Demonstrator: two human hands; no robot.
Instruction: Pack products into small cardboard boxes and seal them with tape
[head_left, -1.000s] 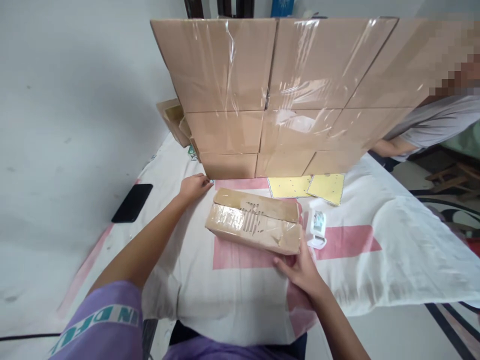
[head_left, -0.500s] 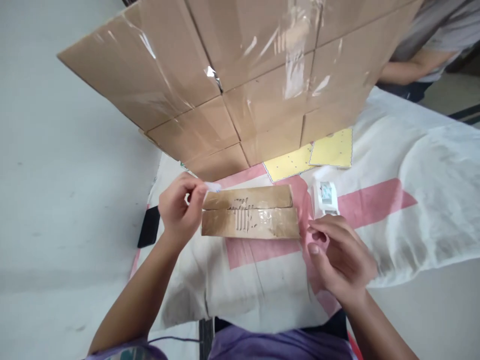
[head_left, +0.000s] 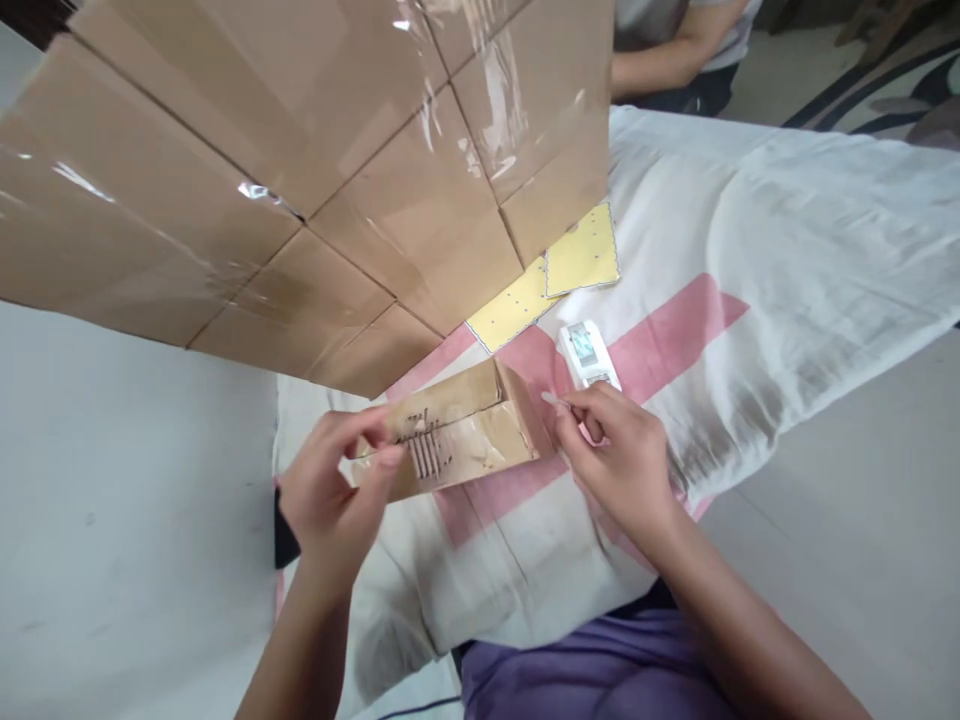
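Observation:
A small taped cardboard box (head_left: 465, 440) with a row of slits in its top lies on a white cloth with a pink stripe (head_left: 675, 320). My left hand (head_left: 334, 495) is closed round the box's left end, thumb pressed on its front face. My right hand (head_left: 622, 455) sits at the box's right end with its fingers curled, and thumb and forefinger pinch something small and pale that I cannot make out. A small white device (head_left: 587, 352) lies just beyond my right hand.
A tall stack of tape-wrapped cardboard boxes (head_left: 300, 150) leans over the far side of the cloth. Two yellow dotted sheets (head_left: 581, 250) lie at its foot. A black phone (head_left: 283, 525) is partly hidden behind my left wrist. Another person's arm (head_left: 660, 60) shows at the top.
My left hand came back from the foot of the stack, pinched something white, then closed on the box's left end. My right hand left the front edge for the right end. The view tilted.

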